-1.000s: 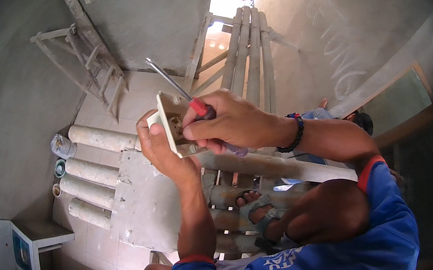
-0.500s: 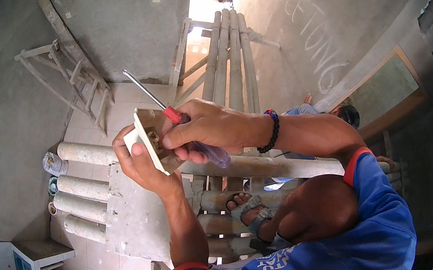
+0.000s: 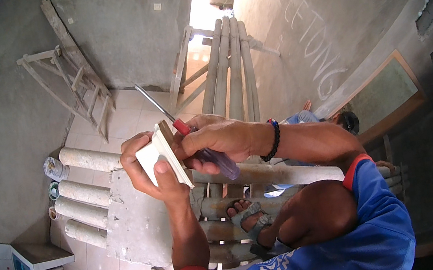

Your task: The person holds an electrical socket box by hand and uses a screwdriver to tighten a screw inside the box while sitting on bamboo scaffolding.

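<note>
Both of my hands are raised in front of me above a bamboo platform. My left hand (image 3: 173,191) grips a white square electrical fitting (image 3: 151,160), fingers behind its far edge and thumb on the smooth face. The fitting is turned nearly edge-on, so its hollow back is mostly hidden. In my right hand (image 3: 231,135) lies a screwdriver (image 3: 221,163) with a clear purple handle and red collar. Its metal shaft points up and left, past the fitting and not touching a screw. The right thumb and fingertips reach the fitting's back; what they touch there is hidden.
Thick poles (image 3: 228,70) run toward a bright doorway. A grey board (image 3: 133,217) lies over more poles at left. A wooden trestle (image 3: 67,82) leans by the wall, near a bucket (image 3: 55,169). Another person (image 3: 349,121) is partly visible beyond my right arm, near a framed panel (image 3: 387,92).
The fitting has turned, so its open back with brass-coloured parts no longer shows and its smooth face does. Both hands and the screwdriver have shifted slightly right and down.
</note>
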### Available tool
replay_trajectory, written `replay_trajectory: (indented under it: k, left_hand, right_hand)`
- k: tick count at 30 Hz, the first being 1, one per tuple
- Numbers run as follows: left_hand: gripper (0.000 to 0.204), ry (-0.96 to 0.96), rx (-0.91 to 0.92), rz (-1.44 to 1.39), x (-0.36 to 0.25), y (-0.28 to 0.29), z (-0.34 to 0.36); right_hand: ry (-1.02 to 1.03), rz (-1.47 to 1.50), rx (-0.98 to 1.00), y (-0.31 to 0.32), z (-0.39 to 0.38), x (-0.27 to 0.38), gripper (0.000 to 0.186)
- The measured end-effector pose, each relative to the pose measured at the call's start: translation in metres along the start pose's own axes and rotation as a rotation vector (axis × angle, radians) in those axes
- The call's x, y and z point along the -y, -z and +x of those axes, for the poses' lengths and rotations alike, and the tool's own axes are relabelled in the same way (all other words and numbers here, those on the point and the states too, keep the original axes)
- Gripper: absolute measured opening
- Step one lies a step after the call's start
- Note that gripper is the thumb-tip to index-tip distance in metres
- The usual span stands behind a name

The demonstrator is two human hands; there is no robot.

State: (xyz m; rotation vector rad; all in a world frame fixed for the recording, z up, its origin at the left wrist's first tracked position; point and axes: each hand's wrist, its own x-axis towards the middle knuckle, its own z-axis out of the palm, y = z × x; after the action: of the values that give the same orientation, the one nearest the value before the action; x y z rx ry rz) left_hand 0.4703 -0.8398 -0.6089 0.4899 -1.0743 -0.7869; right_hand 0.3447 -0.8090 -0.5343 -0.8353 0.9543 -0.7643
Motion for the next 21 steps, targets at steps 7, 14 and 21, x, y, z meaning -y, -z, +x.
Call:
replay_trajectory:
  k: [7,14,21]
  left_hand:
    - [0.057,0.086,-0.014,-0.031,0.004,0.003,0.001]
    - [0.04,0.399,-0.296,-0.53,0.013,0.034,0.023]
    - [0.039,0.267,-0.464,-0.588,0.007,0.084,0.054]
  right_hand:
    - [0.033,-0.006,0.018,0.004,0.0,-0.001,0.018]
    - [-0.109,-0.565,0.105,0.015,-0.029,0.018,0.013]
    - [-0.715,-0.744,0.823,0.042,-0.062,-0.056,0.015]
